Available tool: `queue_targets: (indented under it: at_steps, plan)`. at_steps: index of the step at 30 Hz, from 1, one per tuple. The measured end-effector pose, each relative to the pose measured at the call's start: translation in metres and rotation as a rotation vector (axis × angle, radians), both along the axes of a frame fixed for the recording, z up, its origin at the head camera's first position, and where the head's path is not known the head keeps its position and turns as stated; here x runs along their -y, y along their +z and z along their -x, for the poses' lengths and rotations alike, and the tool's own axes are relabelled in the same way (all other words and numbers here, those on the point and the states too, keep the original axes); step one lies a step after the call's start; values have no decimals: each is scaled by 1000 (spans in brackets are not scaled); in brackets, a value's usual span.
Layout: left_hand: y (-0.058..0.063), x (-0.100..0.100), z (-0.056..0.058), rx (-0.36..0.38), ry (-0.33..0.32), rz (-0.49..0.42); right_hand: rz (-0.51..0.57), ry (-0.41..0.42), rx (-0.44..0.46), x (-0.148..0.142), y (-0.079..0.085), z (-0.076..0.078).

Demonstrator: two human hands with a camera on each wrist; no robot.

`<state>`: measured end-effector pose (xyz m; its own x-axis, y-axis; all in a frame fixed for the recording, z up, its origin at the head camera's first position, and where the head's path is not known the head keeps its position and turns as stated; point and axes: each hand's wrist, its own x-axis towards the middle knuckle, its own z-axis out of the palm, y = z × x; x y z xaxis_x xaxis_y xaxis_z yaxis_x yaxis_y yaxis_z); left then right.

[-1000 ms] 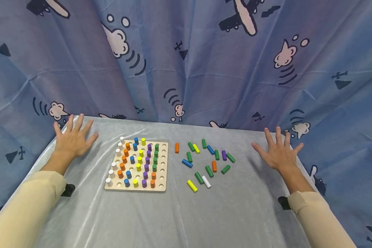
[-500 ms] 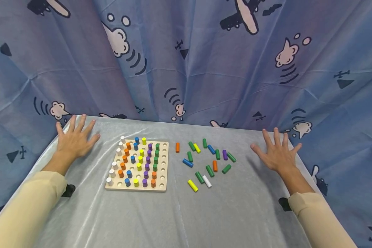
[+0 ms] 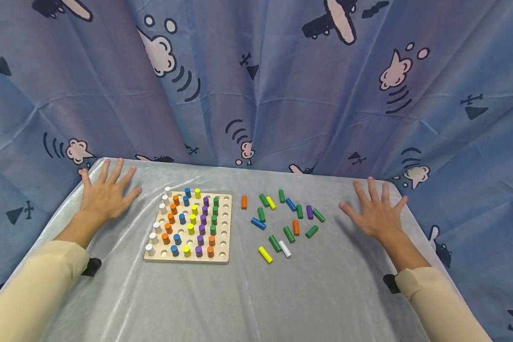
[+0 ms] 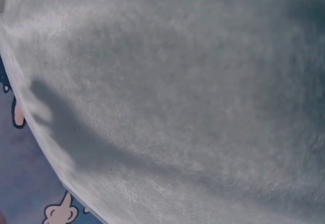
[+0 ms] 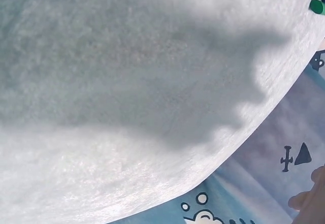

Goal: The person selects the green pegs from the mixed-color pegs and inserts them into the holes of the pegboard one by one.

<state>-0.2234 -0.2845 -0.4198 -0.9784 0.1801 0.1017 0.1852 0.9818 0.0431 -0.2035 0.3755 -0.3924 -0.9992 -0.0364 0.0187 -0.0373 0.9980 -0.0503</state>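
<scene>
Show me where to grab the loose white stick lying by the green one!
Probably pinch the white stick across its long sides, toward its near end, coming from above with the right hand. It's slim and lies flat and slanted, and a green stick sits close beside its far end.

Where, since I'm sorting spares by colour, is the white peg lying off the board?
In the head view, the white peg lies to the right of the pegboard, just right of a green peg.
</scene>
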Motion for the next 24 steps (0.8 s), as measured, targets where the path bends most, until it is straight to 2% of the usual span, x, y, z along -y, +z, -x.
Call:
queue_targets:
  at_steps: [9, 12, 16, 24]
  plan:
    - [-2, -7, -7, 5, -61, 15, -61, 67, -29, 14, -2, -6]
    - [-3, -9, -9, 10, -84, 11, -51, 95, -22, 21, -2, -8]
    - [-6, -11, -13, 12, -112, 2, 38, 132, 21, 31, -3, -11]
    - [-10, -16, -20, 74, -171, -12, 316, 197, 75, 48, -6, -10]
